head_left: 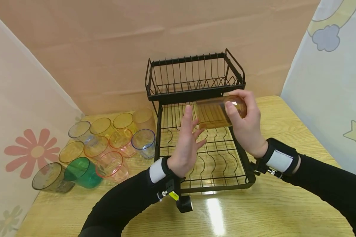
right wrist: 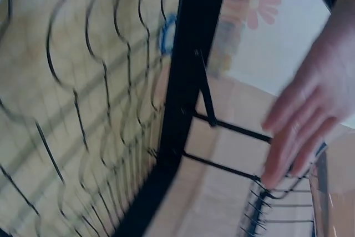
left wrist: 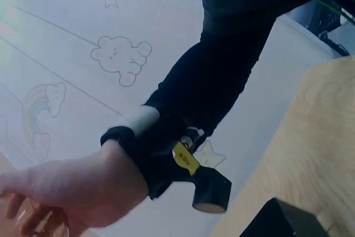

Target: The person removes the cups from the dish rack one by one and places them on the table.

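Note:
My right hand (head_left: 249, 128) grips an amber see-through glass (head_left: 212, 113) near its rounded base, fingers over the top and thumb on the near side. The glass lies on its side in the air over a black two-tier dish rack (head_left: 216, 188), mouth pointing left. Beside that mouth, my left hand (head_left: 184, 148) is held up with its fingers straight. Those straight fingers also show in the right wrist view, where my left hand (right wrist: 319, 112) hangs near the rack's upper tier. In the left wrist view, my left hand (left wrist: 83, 184) is cut off at the frame edge.
Left of the rack, several coloured glasses stand close together on the wooden table (head_left: 273, 204), among them a green glass (head_left: 83, 174), a blue-rimmed glass (head_left: 144, 146) and a grey glass (head_left: 53, 179). Patterned cloth walls rise at the sides, with a peach cloth (head_left: 106, 49) behind.

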Tool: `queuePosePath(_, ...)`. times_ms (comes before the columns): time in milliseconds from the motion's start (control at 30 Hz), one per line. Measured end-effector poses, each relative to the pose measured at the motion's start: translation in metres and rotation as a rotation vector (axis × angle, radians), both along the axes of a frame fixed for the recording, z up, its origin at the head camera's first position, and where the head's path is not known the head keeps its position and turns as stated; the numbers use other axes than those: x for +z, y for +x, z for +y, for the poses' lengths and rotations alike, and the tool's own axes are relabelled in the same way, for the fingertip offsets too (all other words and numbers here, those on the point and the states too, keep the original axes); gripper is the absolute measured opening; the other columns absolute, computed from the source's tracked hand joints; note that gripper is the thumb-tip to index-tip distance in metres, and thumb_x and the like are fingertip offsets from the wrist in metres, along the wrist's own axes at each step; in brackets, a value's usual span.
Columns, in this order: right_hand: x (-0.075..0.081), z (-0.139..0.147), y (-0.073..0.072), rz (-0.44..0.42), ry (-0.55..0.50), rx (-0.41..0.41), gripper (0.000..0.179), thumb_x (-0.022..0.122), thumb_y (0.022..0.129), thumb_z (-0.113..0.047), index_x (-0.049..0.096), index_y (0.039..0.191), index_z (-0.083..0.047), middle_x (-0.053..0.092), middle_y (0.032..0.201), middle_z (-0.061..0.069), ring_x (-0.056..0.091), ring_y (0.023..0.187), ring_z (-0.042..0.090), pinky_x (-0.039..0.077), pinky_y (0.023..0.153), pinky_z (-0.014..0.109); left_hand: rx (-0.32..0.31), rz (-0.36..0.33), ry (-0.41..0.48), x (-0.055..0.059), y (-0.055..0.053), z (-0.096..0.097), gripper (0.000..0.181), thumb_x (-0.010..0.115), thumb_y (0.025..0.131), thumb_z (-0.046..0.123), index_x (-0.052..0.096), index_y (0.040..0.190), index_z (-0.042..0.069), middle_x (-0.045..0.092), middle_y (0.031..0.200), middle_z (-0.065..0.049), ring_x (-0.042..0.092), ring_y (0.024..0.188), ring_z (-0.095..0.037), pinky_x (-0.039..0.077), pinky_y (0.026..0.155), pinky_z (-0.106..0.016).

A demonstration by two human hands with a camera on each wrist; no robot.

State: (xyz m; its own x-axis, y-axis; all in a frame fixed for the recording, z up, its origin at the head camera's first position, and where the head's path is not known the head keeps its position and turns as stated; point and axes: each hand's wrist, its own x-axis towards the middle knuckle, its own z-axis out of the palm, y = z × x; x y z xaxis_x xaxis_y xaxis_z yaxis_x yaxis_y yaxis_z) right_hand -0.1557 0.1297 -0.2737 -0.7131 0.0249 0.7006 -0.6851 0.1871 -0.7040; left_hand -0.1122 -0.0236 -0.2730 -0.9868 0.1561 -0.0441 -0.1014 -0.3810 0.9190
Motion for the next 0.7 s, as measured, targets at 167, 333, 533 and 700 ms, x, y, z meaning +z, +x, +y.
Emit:
queuePosePath(167, -0.015, -0.004, 0.007, -0.084, -0.033, 0.002, 0.030, 0.049, 0.089, -0.015, 0.046, 0.118, -0.005, 0.046, 0.109, 0.010, 0.050, 0.088, 0.022, 0.042, 0.069, 0.025, 0.096, -0.044, 0.030, -0.003, -0.002, 0.011, 0.078, 0.044, 0.081, 0.067, 0.016, 0.142, 0.028, 0.027, 0.137, -0.010, 0.035, 0.118, -0.032, 0.032, 0.090, -0.051)
queuePosePath(333, -0.027, -0.010, 0.016, -0.122, 0.009, 0.046, 0.037, 0.052, 0.088, -0.016, 0.041, 0.122, -0.005, 0.039, 0.110, 0.011, 0.044, 0.087, 0.023, 0.040, 0.068, 0.028, 0.169, -0.071, 0.063, -0.007, -0.007, 0.016, 0.072, 0.052, 0.079, 0.064, 0.031, 0.135, 0.024, 0.034, 0.130, -0.009, 0.044, 0.110, -0.029, 0.038, 0.084, -0.048)
queuePosePath(533, -0.035, -0.018, 0.023, -0.103, 0.047, 0.108, 0.042, 0.055, 0.088, -0.015, 0.035, 0.124, -0.007, 0.033, 0.116, 0.010, 0.045, 0.095, 0.026, 0.046, 0.071, 0.030, 0.234, -0.059, 0.100, -0.012, -0.011, 0.014, 0.054, 0.059, 0.077, 0.058, 0.054, 0.108, 0.015, 0.047, 0.114, -0.009, 0.056, 0.098, -0.029, 0.043, 0.076, -0.045)
queuePosePath(700, -0.037, -0.019, 0.027, -0.012, 0.119, 0.131, 0.048, 0.061, 0.085, -0.022, 0.036, 0.122, -0.005, 0.033, 0.119, 0.007, 0.041, 0.102, 0.027, 0.048, 0.071, 0.030, 0.224, -0.022, 0.100, -0.014, -0.010, 0.003, 0.042, 0.062, 0.079, 0.050, 0.058, 0.096, 0.012, 0.055, 0.105, -0.011, 0.059, 0.095, -0.031, 0.048, 0.070, -0.041)
